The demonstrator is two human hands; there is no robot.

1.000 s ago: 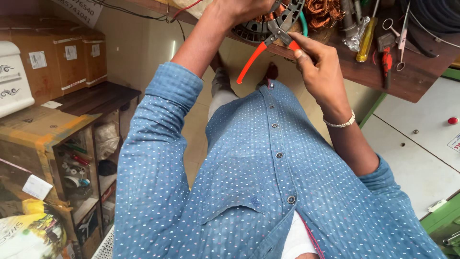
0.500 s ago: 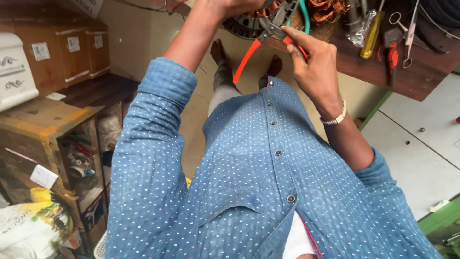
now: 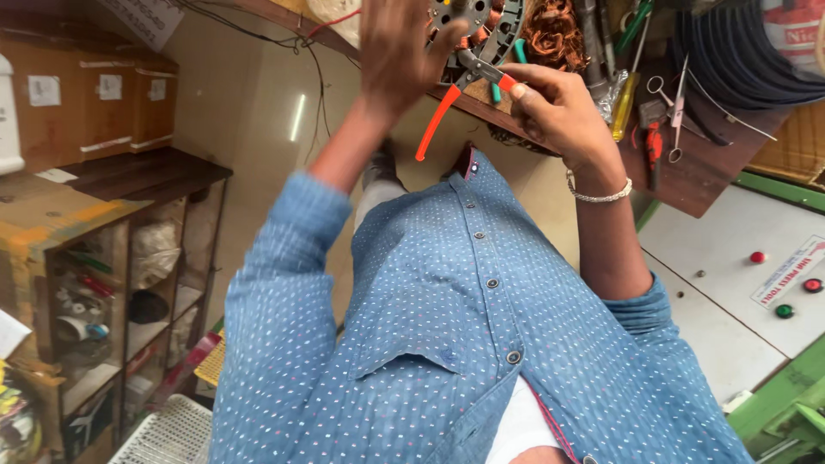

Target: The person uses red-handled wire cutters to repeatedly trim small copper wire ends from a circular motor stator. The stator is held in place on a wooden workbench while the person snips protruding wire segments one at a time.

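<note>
1. Head view, far to the left of both hands: a wooden shelf unit [image 3: 129, 283] crammed with small parts, with cardboard boxes [image 3: 103, 103] above it.
2. Left hand [image 3: 400, 51]: fingers loosely spread and laid over the round motor stator [image 3: 481, 26], steadying it on the worktop [image 3: 713, 172]. Whether the fingertips grip the core I cannot tell, as the back of the hand hides them.
3. Between the hands: orange-handled pliers [image 3: 464, 90], nose at the stator windings, one handle hanging free below the left wrist.
4. Right hand [image 3: 559, 112]: fingers curled and pinching the other plier handle near its orange tip.
5. Done well, I judge, this calls for a firm bracing hand, short bites, and a nose kept off neighbouring coils.
6. Right of that hand: tangled copper wire [image 3: 550, 34], a yellow screwdriver [image 3: 623, 107], scissors [image 3: 675, 112].
</note>
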